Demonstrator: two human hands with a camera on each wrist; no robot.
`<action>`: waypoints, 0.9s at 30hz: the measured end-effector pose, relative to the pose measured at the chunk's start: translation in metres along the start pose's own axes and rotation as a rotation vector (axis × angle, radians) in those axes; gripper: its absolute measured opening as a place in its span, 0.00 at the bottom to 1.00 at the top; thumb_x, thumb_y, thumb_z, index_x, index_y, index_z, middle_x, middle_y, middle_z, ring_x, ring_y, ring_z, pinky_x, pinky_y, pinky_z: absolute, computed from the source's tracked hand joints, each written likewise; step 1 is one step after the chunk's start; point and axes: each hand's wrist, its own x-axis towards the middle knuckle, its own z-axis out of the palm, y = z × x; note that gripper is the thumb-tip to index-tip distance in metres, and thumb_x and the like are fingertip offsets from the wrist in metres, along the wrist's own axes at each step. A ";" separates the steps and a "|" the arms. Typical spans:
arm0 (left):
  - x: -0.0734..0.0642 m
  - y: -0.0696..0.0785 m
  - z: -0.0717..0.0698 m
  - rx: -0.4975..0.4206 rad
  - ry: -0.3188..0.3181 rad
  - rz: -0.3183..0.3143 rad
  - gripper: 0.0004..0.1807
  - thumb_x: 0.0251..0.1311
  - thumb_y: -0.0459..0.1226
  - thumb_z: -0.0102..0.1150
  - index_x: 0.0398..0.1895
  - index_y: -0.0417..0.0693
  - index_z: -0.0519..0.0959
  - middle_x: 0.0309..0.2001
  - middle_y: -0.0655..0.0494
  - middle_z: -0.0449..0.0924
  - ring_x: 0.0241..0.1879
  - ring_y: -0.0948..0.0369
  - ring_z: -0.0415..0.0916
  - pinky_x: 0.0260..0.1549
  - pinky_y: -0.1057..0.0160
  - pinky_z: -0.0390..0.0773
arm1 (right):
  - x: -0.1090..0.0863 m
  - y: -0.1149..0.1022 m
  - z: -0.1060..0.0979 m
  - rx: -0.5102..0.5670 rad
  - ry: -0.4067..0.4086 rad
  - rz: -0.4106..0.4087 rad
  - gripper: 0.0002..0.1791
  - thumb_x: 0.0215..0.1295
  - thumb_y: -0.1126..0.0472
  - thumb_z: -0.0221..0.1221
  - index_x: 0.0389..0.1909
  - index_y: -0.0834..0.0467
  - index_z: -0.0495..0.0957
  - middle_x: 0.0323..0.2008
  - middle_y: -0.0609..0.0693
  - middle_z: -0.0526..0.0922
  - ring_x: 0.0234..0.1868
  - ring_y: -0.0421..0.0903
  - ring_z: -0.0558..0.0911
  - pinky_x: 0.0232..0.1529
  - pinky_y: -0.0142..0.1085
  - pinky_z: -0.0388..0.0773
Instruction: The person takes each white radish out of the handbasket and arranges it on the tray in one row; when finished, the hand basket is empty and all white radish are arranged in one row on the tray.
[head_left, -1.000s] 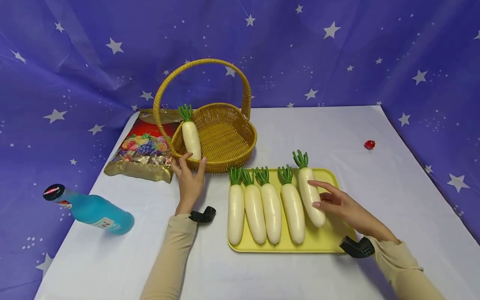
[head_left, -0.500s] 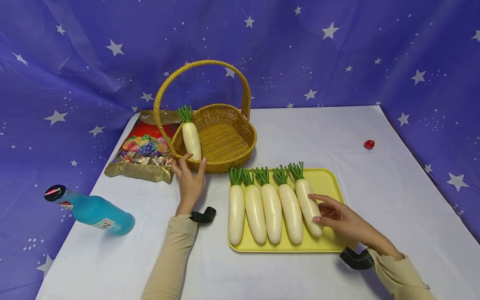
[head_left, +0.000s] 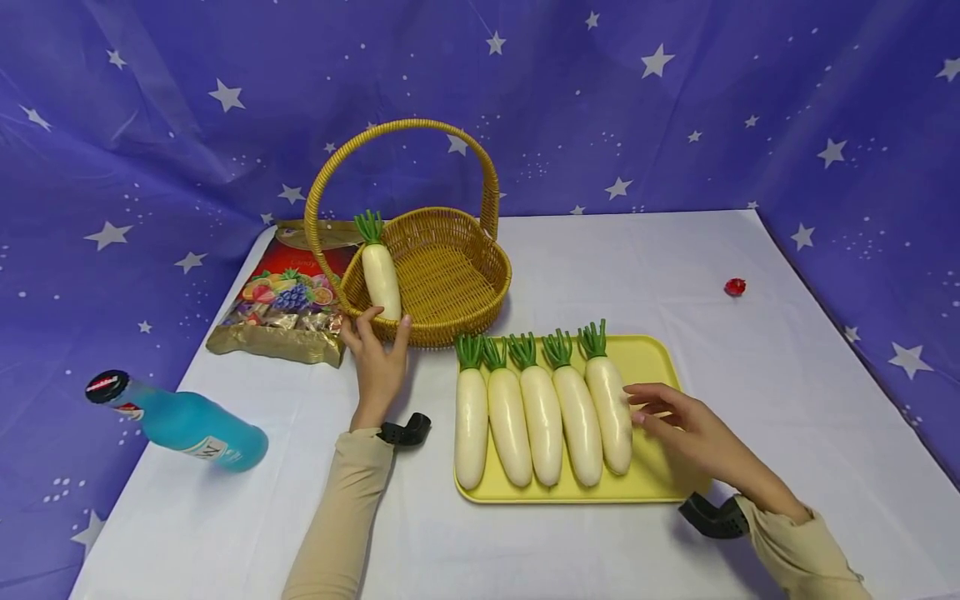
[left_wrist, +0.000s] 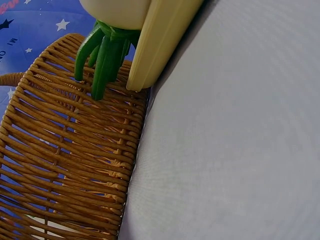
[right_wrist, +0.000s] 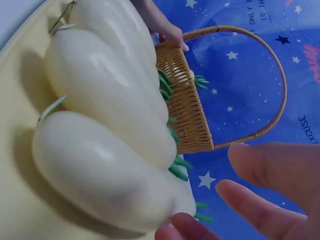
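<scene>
My left hand [head_left: 381, 371] holds the near rim of a brown wicker basket [head_left: 450, 287], its fingertips over the edge. One white radish [head_left: 382, 282] with green stalks leans inside the basket's left side. Several more white radishes lie side by side on a yellow tray [head_left: 656, 367]. Beside the rightmost radish [head_left: 609, 417], my right hand [head_left: 701, 429] has its fingers apart and loosely bent, with nothing in its grasp. In the right wrist view, the fingertips [right_wrist: 192, 227] are close to the stalk end of the nearest radish [right_wrist: 95, 172].
A candy bag [head_left: 288, 292] lies left of the basket, partly behind it. At the left stands a bottle [head_left: 198, 425] of blue drink. A small red wrapped piece [head_left: 735, 287] lies on the white tablecloth [head_left: 600, 275] at the far right.
The rightmost radish has come down onto the tray beside the others, and my right hand has let go of it and drawn slightly right. The left hand stays at the basket.
</scene>
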 end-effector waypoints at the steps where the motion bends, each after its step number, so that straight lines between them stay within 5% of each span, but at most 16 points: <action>1: 0.000 0.000 0.000 -0.001 0.001 0.001 0.30 0.56 0.61 0.48 0.57 0.58 0.59 0.68 0.42 0.33 0.65 0.39 0.49 0.57 0.40 0.60 | 0.001 0.000 0.000 0.003 0.008 -0.006 0.18 0.65 0.60 0.53 0.55 0.58 0.70 0.49 0.53 0.78 0.44 0.28 0.75 0.42 0.28 0.74; 14: 0.001 -0.001 0.000 -0.007 0.000 0.013 0.30 0.56 0.61 0.47 0.57 0.58 0.59 0.68 0.41 0.32 0.66 0.39 0.46 0.57 0.40 0.59 | 0.020 -0.008 0.007 0.095 0.018 0.010 0.17 0.65 0.57 0.52 0.53 0.58 0.71 0.49 0.53 0.78 0.46 0.29 0.75 0.45 0.27 0.72; 27: 0.000 -0.001 0.000 0.003 0.004 0.008 0.30 0.56 0.61 0.48 0.57 0.58 0.60 0.68 0.41 0.33 0.67 0.39 0.45 0.57 0.40 0.58 | 0.072 -0.040 0.041 0.461 0.011 0.025 0.21 0.65 0.55 0.52 0.54 0.62 0.69 0.50 0.60 0.74 0.51 0.53 0.76 0.48 0.41 0.75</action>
